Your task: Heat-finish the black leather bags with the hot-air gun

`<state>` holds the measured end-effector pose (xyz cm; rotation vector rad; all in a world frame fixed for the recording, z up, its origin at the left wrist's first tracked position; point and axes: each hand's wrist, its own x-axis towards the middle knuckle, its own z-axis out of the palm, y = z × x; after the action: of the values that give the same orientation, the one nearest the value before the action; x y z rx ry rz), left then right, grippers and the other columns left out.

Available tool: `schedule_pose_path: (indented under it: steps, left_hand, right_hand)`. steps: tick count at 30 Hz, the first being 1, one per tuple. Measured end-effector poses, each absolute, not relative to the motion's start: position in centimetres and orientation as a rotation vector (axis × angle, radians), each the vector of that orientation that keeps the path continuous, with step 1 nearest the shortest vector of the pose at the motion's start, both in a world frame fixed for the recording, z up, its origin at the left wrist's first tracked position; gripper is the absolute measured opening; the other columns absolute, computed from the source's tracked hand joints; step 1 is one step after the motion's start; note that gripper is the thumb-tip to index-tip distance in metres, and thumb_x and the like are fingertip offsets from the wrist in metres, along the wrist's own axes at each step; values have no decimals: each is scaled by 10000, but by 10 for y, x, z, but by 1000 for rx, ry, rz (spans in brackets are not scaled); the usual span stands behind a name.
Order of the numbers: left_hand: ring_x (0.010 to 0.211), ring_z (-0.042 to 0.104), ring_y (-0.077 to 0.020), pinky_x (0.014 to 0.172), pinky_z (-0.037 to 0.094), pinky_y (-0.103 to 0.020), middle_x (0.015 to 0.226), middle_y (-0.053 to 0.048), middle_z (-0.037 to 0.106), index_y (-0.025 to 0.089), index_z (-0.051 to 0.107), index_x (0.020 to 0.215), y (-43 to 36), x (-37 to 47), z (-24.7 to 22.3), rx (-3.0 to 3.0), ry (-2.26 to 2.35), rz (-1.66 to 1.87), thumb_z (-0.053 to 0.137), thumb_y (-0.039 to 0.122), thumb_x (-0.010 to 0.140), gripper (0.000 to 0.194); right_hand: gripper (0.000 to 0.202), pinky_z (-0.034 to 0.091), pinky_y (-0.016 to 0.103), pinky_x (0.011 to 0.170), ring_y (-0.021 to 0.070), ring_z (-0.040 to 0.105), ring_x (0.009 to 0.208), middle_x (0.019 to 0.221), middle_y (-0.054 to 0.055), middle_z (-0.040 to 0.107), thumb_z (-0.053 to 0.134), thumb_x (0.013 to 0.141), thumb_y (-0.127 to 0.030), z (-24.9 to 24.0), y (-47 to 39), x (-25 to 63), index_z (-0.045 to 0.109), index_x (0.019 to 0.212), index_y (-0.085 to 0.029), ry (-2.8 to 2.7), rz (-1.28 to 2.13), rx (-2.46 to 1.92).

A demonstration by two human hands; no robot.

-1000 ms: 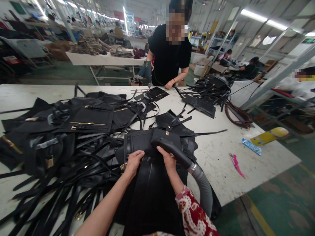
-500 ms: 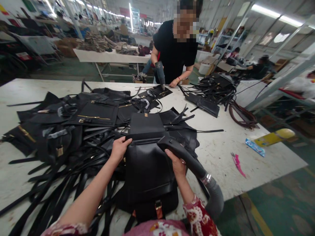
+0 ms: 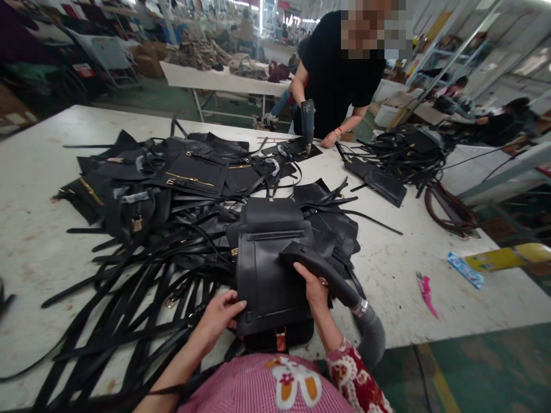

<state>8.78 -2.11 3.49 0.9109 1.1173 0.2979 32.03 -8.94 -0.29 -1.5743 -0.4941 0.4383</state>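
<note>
A black leather bag (image 3: 267, 281) lies in front of me, its flap (image 3: 273, 211) turned up toward the far side. My left hand (image 3: 219, 315) is closed on the bag's lower left edge, thumb on top and fingers partly hidden beneath. My right hand (image 3: 317, 293) is wrapped round a black hose nozzle (image 3: 329, 272), whose wide flat mouth rests on or just above the bag's right side. From the nozzle a grey flexible hose (image 3: 372, 338) curves down past my sleeve. An orange-backed buckle strap (image 3: 280, 339) shows below the bag's near edge.
Black bag pieces (image 3: 189, 175) and long straps (image 3: 142, 327) heap up on the left. A co-worker (image 3: 340, 74) across the white table (image 3: 387, 275) holds a hot-air gun (image 3: 307, 123). On the right lie pink snips (image 3: 426, 295), a blue packet (image 3: 465, 269) and a yellow can (image 3: 508, 258).
My left hand has slid from the bag's upper left, by the flap, down to its lower left edge. My right hand keeps the nozzle over the right side. The view has shifted.
</note>
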Motion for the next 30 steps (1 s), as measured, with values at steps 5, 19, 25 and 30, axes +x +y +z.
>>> schedule_pose_path:
  steps: [5, 19, 25, 30]
  left_hand:
    - [494, 515, -118, 454, 478, -250, 598, 0, 597, 135, 648, 782, -37, 93, 32, 837, 1112, 267, 754, 455, 594, 386]
    - [573, 566, -165, 555, 569, -373, 648, -40, 629, 129, 649, 766, -41, 94, 39, 718, 1118, 328, 730, 382, 640, 294]
    - [599, 575, -175, 523, 553, -347, 663, -36, 631, 143, 637, 746, -35, 93, 38, 682, 1106, 386, 709, 329, 670, 214]
    - [593, 576, -174, 542, 559, -365, 659, -31, 632, 143, 644, 738, -32, 95, 42, 697, 1099, 365, 714, 348, 666, 228]
  right_hand:
    - [438, 448, 399, 982, 228, 628, 984, 1050, 33, 688, 792, 661, -362, 34, -131, 299, 669, 1060, -229, -744, 735, -1509]
    - [403, 471, 392, 937, 241, 630, 980, 1017, 18, 685, 793, 639, -353, 28, -139, 259, 697, 1025, -289, -1007, 948, -1335]
    - [452, 460, 410, 983, 234, 632, 988, 1064, 11, 689, 783, 656, -348, 33, -139, 269, 661, 1083, -262, -659, 843, -1390]
    - [426, 428, 415, 1004, 246, 614, 1028, 1077, 30, 681, 790, 651, -327, 35, -163, 293, 679, 1055, -252, -813, 830, -1442]
